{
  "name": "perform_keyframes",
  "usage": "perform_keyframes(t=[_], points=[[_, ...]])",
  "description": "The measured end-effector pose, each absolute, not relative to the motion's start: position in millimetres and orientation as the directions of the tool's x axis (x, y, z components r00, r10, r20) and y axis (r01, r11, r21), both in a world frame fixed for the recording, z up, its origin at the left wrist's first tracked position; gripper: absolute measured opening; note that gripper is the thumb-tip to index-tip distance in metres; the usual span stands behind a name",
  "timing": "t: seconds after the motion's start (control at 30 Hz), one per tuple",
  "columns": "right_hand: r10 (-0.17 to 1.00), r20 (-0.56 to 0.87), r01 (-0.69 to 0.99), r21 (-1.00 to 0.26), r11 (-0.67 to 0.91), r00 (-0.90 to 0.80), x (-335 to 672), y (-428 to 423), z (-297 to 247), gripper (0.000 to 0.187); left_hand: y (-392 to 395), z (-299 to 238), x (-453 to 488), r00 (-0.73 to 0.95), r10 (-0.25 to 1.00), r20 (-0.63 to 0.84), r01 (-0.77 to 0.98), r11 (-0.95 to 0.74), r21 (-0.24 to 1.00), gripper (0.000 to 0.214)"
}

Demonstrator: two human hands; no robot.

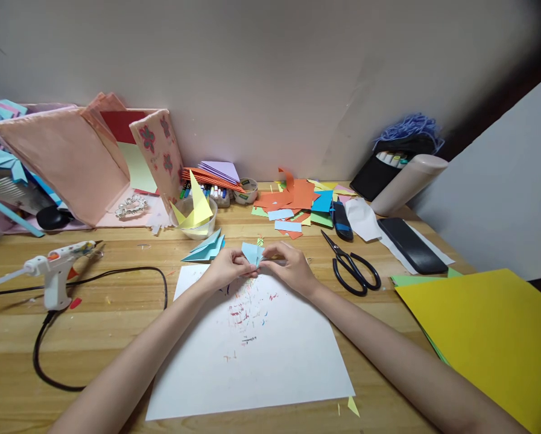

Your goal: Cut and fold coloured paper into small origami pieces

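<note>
A small piece of light blue folded paper is pinched between both hands, just above the far edge of a white sheet. My left hand grips its left and lower side with curled fingers. On the other side, my right hand holds the paper's right edge between thumb and fingertips. Smudges of red, blue and black mark the white sheet. Several more light blue folded pieces lie just behind my left hand. Part of the held paper is hidden by the fingers.
To the left stands a white glue gun with a looping black cable. Black-handled scissors and a phone lie right. Behind are a plastic cup with yellow paper, paper scraps and a cutter. Yellow sheets lie front right.
</note>
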State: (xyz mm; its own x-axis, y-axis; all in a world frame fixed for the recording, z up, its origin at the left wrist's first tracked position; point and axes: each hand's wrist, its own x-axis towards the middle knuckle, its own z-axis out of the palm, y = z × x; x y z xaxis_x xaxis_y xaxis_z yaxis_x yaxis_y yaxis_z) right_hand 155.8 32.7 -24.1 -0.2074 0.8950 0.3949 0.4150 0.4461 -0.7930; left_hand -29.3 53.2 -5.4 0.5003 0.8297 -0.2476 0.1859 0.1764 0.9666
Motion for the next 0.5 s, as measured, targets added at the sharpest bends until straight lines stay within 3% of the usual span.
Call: perform_keyframes(t=[0.5], points=[[0.880,0.413,0.432,-0.767,0.475,-0.235,153.9,31.6,-22.5,0.008,48.2,3.4,-23.8,0.441,0.860,-0.258,0.279,0.142,0.950,0.021]])
